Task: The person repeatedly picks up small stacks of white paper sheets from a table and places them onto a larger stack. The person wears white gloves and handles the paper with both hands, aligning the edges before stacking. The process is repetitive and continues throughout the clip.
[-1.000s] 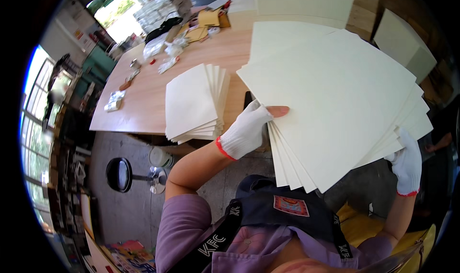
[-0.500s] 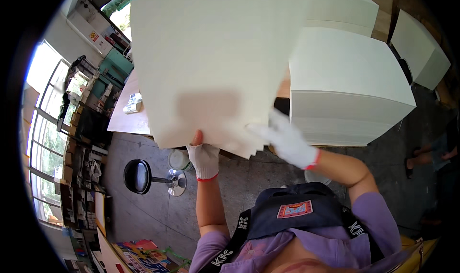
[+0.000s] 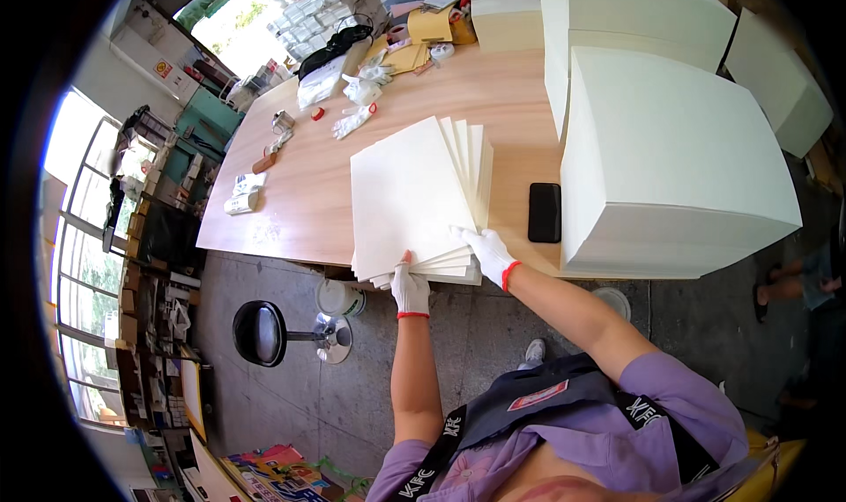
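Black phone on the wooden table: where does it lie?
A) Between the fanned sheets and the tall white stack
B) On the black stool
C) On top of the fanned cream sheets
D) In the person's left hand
A: the black phone lies flat on the bare wooden table, with the fanned cream sheets on its left and the tall white stack on its right, apart from both gloved hands.

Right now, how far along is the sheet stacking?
Done: a fanned pile of cream sheets lies on the table at its near edge. In hand: the left hand grips the pile's near edge and the right hand presses on its near right corner; the sheets are still splayed, not squared. Left: the big blocks of sheets to the right stand full beside a black phone.
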`<control>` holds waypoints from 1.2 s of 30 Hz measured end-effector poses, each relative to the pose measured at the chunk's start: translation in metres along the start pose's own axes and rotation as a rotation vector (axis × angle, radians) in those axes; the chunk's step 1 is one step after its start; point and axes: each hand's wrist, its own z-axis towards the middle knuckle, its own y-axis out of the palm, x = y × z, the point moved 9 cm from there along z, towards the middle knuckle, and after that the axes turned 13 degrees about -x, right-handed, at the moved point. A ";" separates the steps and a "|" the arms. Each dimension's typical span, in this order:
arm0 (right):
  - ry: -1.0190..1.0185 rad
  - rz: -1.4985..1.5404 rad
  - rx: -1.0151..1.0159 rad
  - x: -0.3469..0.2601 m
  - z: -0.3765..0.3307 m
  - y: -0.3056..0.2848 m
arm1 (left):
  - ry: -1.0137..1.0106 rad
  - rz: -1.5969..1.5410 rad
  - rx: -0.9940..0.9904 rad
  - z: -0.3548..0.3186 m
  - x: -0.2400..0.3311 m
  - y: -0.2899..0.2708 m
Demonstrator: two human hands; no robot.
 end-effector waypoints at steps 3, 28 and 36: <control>-0.069 0.034 0.022 -0.004 -0.002 0.000 | 0.030 -0.006 -0.027 0.002 0.000 0.006; 0.111 -0.156 -0.045 0.019 -0.402 -0.290 | 0.178 0.716 -0.660 -0.170 0.026 0.233; -0.182 -1.020 0.787 -0.251 -0.580 -0.395 | 0.540 1.021 -1.164 -0.225 0.054 0.482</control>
